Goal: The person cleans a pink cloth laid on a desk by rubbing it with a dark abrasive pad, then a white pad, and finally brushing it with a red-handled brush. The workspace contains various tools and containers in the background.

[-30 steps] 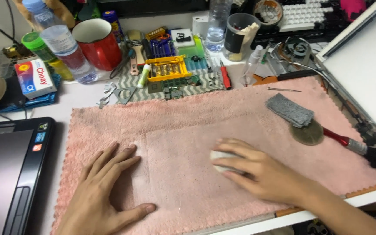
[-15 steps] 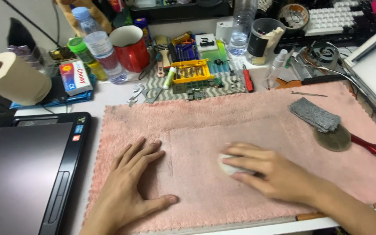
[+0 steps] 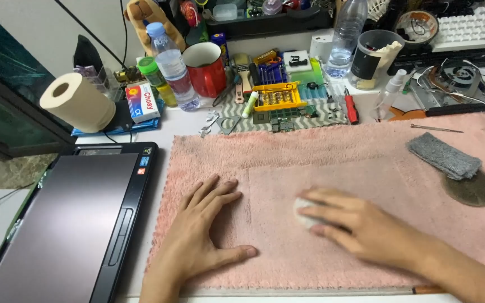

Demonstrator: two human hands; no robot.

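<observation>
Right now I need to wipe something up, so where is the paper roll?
In the head view the paper roll lies at far left, behind the closed laptop and beside the small red-and-white box.

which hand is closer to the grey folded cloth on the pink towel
Right. The right hand lies on the pink towel below and left of the grey cloth, covering a small white thing. The left hand rests flat farther left, toward the laptop.

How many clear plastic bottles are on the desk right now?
2. One bottle with a blue cap stands left of the red mug. A taller bottle stands at the back, left of the dark cup. The clutter may hide others.
</observation>
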